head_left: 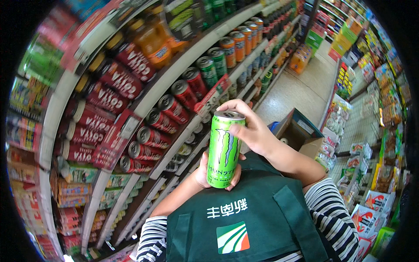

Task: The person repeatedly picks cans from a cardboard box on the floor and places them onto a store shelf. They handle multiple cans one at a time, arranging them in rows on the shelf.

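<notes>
A tall lime-green Monster energy drink can (223,149) stands nearly upright in front of my chest, its lid facing up. My left hand (202,175) wraps the lower part of the can, with fingertips showing on its right side. Around the upper right side, just below the silver rim, lies my right hand (253,134), its thumb across the front. The can's back is hidden. Directly below and behind it is the dark green apron (262,199) that I wear over striped sleeves.
Shelves on my left hold Costa bottles (119,78), red cans (168,108), green cans (207,70) and orange cans (237,44). An open cardboard box (306,144) sits on the aisle floor (281,93). Packaged snacks (373,217) line the right side. Cartons (347,36) are stacked farther down.
</notes>
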